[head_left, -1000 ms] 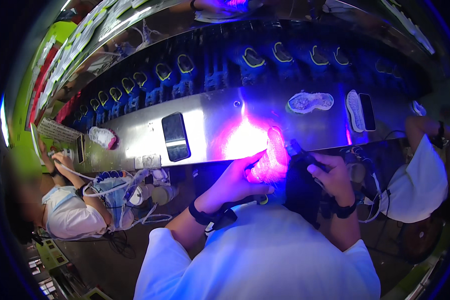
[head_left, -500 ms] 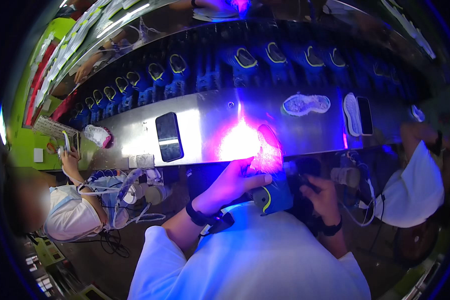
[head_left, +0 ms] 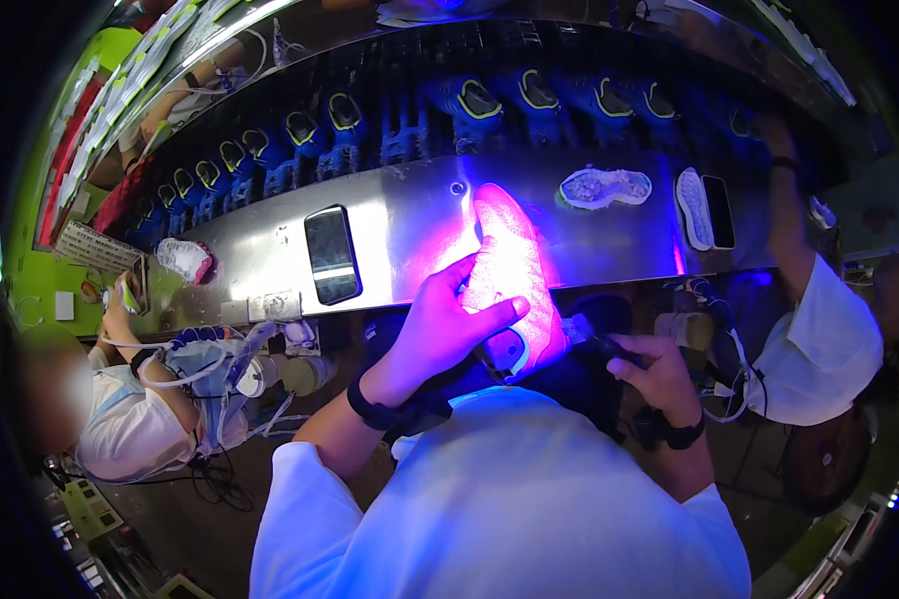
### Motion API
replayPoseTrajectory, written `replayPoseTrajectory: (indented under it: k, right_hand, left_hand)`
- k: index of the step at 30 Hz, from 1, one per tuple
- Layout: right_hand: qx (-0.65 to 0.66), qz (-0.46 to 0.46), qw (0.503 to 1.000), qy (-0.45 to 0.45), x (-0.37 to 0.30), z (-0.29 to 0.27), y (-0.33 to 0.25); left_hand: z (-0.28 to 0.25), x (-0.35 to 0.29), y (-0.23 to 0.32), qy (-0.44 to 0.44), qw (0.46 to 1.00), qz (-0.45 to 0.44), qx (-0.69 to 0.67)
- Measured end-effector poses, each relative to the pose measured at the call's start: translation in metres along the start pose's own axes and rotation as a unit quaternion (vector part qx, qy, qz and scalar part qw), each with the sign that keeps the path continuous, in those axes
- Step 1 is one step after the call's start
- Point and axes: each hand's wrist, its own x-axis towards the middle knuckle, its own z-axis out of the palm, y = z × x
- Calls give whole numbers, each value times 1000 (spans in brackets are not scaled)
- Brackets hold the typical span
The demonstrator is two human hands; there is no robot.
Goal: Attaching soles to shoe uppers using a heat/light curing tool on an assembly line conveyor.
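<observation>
My left hand (head_left: 435,324) grips a shoe upper (head_left: 514,260), thumb across it near its opening. The shoe's toe points away from me, over the metal table edge, and strong pink-violet light washes out its surface. To the right of its heel, my right hand (head_left: 661,374) is closed round the dark handle of what looks like a brush (head_left: 579,329). The brush's pale end lies close against the shoe's heel side; whether it touches cannot be told.
Ahead runs a metal table (head_left: 400,240) with a phone (head_left: 332,255), a white sole (head_left: 604,188) and another sole (head_left: 694,210) beside a second phone (head_left: 717,212). Behind it stands a row of blue shoes (head_left: 477,100). Co-workers sit at left (head_left: 135,429) and right (head_left: 819,349).
The shoe has moved forward and turned, so the bright light now falls along it. My right hand has shifted slightly right. The right co-worker's arm now reaches toward the shoe row.
</observation>
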Motion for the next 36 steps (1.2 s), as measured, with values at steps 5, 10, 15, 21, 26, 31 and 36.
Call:
replayPoseTrajectory:
  k: [5, 10, 15, 21, 26, 31, 36]
  right_hand:
    - [-24, 9, 999, 38, 4, 1, 10]
    - [-94, -84, 991, 53, 5, -16, 13]
    - [-96, -73, 990, 80, 3, -25, 17]
    - [-215, -147, 958, 121, 11, -21, -20]
    - [-308, -202, 925, 89, 30, -29, -48]
    - [-339, -218, 913, 68, 42, -29, -69]
    - [-306, -242, 919, 51, 57, -21, -57]
  left_hand:
    - [10, 11, -21, 22, 995, -11, 94]
    - [21, 22, -10, 18, 999, -51, 0]
    - [25, 31, -15, 69, 995, -34, 61]
    - [31, 15, -6, 105, 972, -140, -155]
    - [34, 1, -6, 45, 893, -251, -371]
    - [20, -7, -34, -40, 830, -276, -484]
    - [11, -15, -50, -91, 681, -318, -653]
